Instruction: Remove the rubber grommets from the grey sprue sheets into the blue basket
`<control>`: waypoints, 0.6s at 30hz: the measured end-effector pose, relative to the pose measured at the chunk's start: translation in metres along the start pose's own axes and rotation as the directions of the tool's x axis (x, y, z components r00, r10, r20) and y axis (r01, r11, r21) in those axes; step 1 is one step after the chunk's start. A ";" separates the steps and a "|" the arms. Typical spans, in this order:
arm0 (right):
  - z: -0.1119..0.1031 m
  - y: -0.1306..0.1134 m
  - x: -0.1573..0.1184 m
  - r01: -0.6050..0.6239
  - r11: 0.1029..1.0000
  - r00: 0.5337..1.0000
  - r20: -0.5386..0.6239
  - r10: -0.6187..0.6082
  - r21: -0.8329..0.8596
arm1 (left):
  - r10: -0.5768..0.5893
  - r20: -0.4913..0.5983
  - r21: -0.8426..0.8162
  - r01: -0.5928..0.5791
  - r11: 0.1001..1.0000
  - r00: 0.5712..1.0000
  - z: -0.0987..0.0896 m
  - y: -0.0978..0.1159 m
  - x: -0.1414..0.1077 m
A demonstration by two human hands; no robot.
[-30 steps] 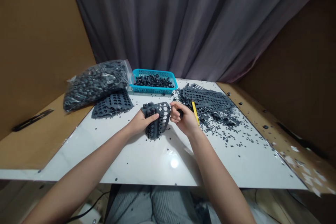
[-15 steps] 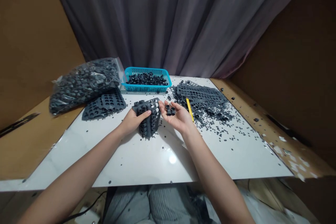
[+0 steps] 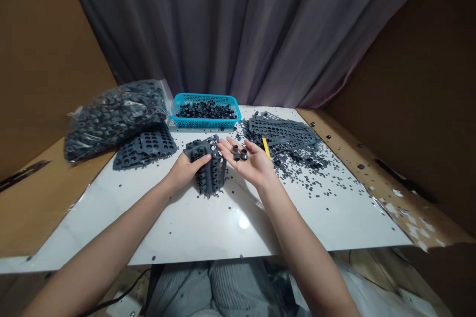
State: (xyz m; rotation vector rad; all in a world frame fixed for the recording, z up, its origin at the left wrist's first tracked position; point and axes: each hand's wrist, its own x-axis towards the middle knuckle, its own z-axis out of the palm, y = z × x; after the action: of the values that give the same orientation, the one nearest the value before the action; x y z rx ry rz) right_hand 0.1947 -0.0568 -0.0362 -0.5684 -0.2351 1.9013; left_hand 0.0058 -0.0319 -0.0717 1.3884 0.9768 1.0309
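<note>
My left hand (image 3: 183, 171) is closed round a bent dark grey perforated rubber sheet (image 3: 211, 179), thumb pressed on its face. Rows of round holes run across the sheet, and some still have rings or plugs in them. Beside its right edge my right hand (image 3: 255, 167) lies palm up, fingers stretched out flat. Several small black ring-shaped rubber pieces (image 3: 236, 154) rest loose on those fingers. The fingertips are close to the sheet's edge; whether they touch it I cannot tell.
A blue basket (image 3: 208, 123) of small black pieces stands at the back, left of a pile of perforated sheets (image 3: 284, 131) and a yellow strip (image 3: 266, 147). Tiny black discs are strewn at right. A filled clear bag (image 3: 115, 119) lies on another sheet (image 3: 148, 146) at left.
My right hand has opened flatter, and the black pieces have spread apart on its fingers. My left hand still holds the sheet, almost unmoved.
</note>
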 end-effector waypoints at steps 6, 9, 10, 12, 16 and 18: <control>0.000 0.001 0.000 0.038 0.999 0.999 -0.025 -0.038 0.014 | -0.012 0.018 0.009 0.012 1.000 1.000 0.000 -0.001 0.001; 0.002 0.001 -0.001 0.022 0.999 0.999 -0.050 -0.020 0.038 | -0.008 0.015 0.016 0.007 1.000 1.000 -0.001 -0.001 0.001; 0.003 0.001 -0.001 0.019 0.999 0.998 -0.055 -0.016 0.046 | -0.009 0.012 0.016 0.009 1.000 1.000 -0.001 -0.002 0.001; 0.004 0.000 -0.002 0.019 0.998 0.998 -0.056 -0.016 0.052 | -0.018 0.009 0.011 0.017 1.000 1.000 -0.001 -0.003 0.001; 0.004 0.000 -0.001 0.035 0.999 0.998 -0.057 -0.035 -0.002 | -0.037 0.002 -0.006 0.037 0.999 0.999 0.000 -0.003 0.001; 0.002 0.000 0.001 0.073 0.995 0.995 -0.070 -0.077 -0.065 | -0.045 0.005 -0.011 0.045 0.999 0.999 0.000 -0.002 0.001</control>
State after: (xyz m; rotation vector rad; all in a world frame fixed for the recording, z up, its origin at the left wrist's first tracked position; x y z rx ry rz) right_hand 0.1935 -0.0555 -0.0341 -0.6602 -0.2656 1.8026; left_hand 0.0059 -0.0310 -0.0734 1.3536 0.9934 0.9973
